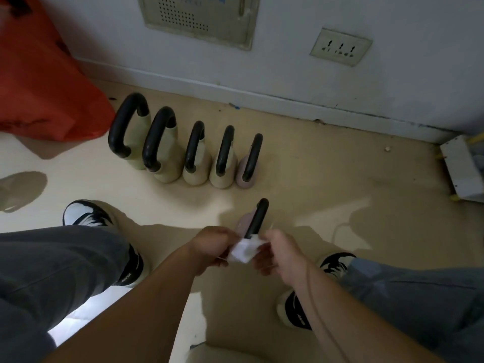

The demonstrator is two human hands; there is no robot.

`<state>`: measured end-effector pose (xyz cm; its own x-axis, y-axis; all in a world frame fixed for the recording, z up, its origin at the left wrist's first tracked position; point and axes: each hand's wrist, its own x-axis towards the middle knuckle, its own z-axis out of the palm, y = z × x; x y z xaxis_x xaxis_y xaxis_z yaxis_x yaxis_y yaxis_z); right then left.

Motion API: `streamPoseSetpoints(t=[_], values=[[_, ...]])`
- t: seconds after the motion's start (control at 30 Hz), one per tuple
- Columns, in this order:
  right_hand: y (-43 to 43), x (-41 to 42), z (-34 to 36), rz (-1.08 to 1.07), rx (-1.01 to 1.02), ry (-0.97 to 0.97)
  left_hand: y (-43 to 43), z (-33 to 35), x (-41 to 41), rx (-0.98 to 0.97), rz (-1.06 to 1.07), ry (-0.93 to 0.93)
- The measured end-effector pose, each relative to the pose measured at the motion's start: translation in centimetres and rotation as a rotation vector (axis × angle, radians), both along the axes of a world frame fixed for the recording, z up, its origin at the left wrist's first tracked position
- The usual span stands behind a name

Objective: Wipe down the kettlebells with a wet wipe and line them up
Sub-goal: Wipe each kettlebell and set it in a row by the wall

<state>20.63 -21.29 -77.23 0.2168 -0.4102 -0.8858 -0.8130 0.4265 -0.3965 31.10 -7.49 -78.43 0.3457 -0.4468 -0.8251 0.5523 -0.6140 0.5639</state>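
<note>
Head view: five kettlebells (pixel 193 155), matte cream or pink with smooth black loop handles, stand in a tight row near the skirting (pixel 235 93). Open beige floor (pixel 327 174) lies to their right. A sixth pink kettlebell (pixel 258 218) stands apart, just beyond the hands. The fingers of the left hand (pixel 209 247) and right hand (pixel 277 254) pinch a crumpled white wet wipe (pixel 243 251) between them.

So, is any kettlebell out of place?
Yes. One pinkish kettlebell stands alone, nearer the person, apart from the row of five by the wall. The left hand and right hand hold a white wipe by its handle.
</note>
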Motion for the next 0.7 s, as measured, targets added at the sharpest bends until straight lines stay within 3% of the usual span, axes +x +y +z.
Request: streamPoseSetpoints(t=[0.07, 0.2, 0.33, 0.43, 0.7], values=[[-1.2, -0.5, -0.7, -0.170, -0.165, 0.000, -0.8, -0.5, 0.4, 0.085, 0.080, -0.120], [-2.1, 1.0, -0.7, -0.104, -0.197, 0.029, -2.6, -1.2, 0.8, 0.193, 0.110, -0.319], [-1.9, 3.3, -0.7, -0.213, 0.050, -0.124, -3.6, -1.3, 0.6, 0.128, 0.082, -0.258], [-1.8, 4.2, -1.1, -0.545, 0.276, -0.222, -4.1, -1.8, 0.7, 0.131, 0.101, -0.248], [-3.6, 8.2, 0.2, -0.716, 0.307, -0.172, -7.9, -1.5, 1.6, 0.096, 0.064, -0.231]])
